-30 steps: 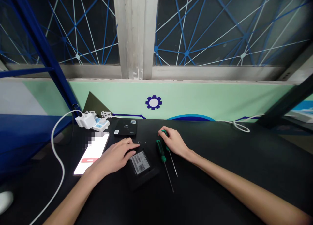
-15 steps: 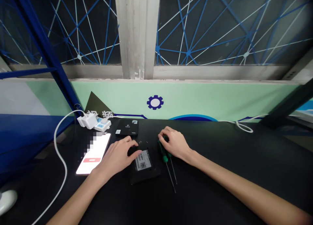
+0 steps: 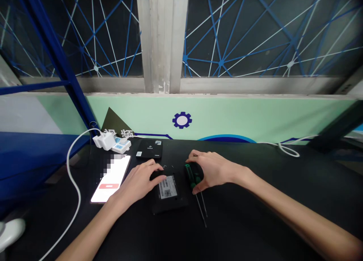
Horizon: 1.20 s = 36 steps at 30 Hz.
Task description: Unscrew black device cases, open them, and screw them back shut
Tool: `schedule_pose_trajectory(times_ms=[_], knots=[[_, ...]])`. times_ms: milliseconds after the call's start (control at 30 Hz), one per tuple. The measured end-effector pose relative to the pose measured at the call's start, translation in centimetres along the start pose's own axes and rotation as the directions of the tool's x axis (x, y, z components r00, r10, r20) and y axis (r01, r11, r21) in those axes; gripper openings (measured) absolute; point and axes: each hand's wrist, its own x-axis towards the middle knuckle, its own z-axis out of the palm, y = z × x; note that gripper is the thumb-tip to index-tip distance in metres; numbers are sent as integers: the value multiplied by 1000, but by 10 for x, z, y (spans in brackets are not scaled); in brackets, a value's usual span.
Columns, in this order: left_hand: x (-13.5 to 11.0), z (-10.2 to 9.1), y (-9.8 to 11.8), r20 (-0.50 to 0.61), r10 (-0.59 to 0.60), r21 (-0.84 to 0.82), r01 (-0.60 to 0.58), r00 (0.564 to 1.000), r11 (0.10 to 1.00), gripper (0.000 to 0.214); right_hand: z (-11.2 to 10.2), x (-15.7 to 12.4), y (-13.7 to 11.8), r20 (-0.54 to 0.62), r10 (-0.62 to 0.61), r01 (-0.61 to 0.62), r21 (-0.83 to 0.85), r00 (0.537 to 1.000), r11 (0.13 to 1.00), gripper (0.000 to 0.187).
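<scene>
Under my left hand (image 3: 143, 179) lies a flat black box (image 3: 170, 205) with a white printed label and a QR code facing up. The thumb rests by the label's edge and the curved fingers touch the box's far left corner. Just right of the box, two screwdrivers (image 3: 194, 177) with green and black handles lie side by side, shafts pointing toward me. My right hand (image 3: 211, 168) arches over their handles, thumb at the lower end and fingers at the top, spread apart. Small screws (image 3: 165, 166) lie behind the box.
A second flat black box (image 3: 149, 149) with stickers sits farther back. To the left are a lit phone (image 3: 112, 179), a white power strip with plugs (image 3: 120, 145) and a white cable (image 3: 74, 183). A white mouse-like object (image 3: 13, 232) is at the left edge.
My right hand has spread wider around the screwdriver handles, its thumb now showing at their lower end. My left hand stays on the box. The view has shifted slightly.
</scene>
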Motion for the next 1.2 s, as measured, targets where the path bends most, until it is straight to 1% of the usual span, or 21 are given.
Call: schedule_pose_trajectory(times_ms=[67,133,267,367,433,467,500,533,567,600,633,667,700,767,800,833,900,1000,1067,1100,1200], knots=[[0,0,0,-5,6,-15,-6,1000,1000,35,3,1,0,3,-17,17,4,1000,1000,88],[0,0,0,-8,8,-29,-9,1000,1000,36,6,3,0,-21,-24,25,24,999,999,82],[1,1,-1,-5,-16,-40,16,1000,999,36,8,5,2,-136,-26,37,81,990,996,70],[2,1,-1,-5,-37,-37,37,999,999,35,8,8,8,-231,-10,59,207,973,977,64],[2,1,-1,-5,-44,-39,44,999,998,33,9,11,13,-273,32,73,368,962,927,62],[2,0,0,-8,-47,-40,47,999,998,33,11,12,16,-271,75,67,478,960,876,61],[2,0,0,-12,-49,-42,49,999,998,32,14,14,18,-250,105,72,609,963,790,59],[2,0,0,-16,-51,-44,51,999,998,32,17,16,20,-237,111,103,735,965,670,57],[2,-1,1,-15,-53,-47,53,998,998,32,21,18,20,-241,111,149,836,964,529,56],[2,-1,1,-13,-55,-48,55,998,997,33,25,20,19,-258,131,190,903,957,386,57],[2,-1,2,-10,-57,-49,57,998,997,33,29,22,17,-260,155,214,941,953,264,59],[2,-1,2,-6,-58,-50,58,998,997,33,33,23,14,-248,183,218,961,951,169,63],[2,-1,2,-5,-58,-50,57,998,997,33,37,24,11,-245,237,228,969,940,96,66],[2,-1,2,-9,-58,-46,57,998,997,34,44,26,3,-230,333,243,970,915,4,73],[2,-1,2,-9,-57,-44,57,998,997,34,47,27,0,-226,360,250,968,905,-21,74],[2,-1,2,-9,-58,-43,57,998,997,34,49,28,-3,-246,391,281,959,887,-36,73],[2,-1,1,-7,-59,-47,58,998,997,33,54,29,-6,-280,467,338,940,839,-43,73],[2,0,0,-13,-57,-59,56,998,997,33,60,32,-7,-339,563,413,911,754,-4,69],[1,0,0,-19,-59,-59,58,998,997,34,64,33,-7,-363,603,435,900,710,30,67],[1,0,0,-21,-60,-58,58,998,997,34,66,34,-7,-370,616,438,898,696,44,67],[1,0,2,-23,-61,-56,60,998,997,35,69,35,-6,-377,636,438,896,674,68,73]])
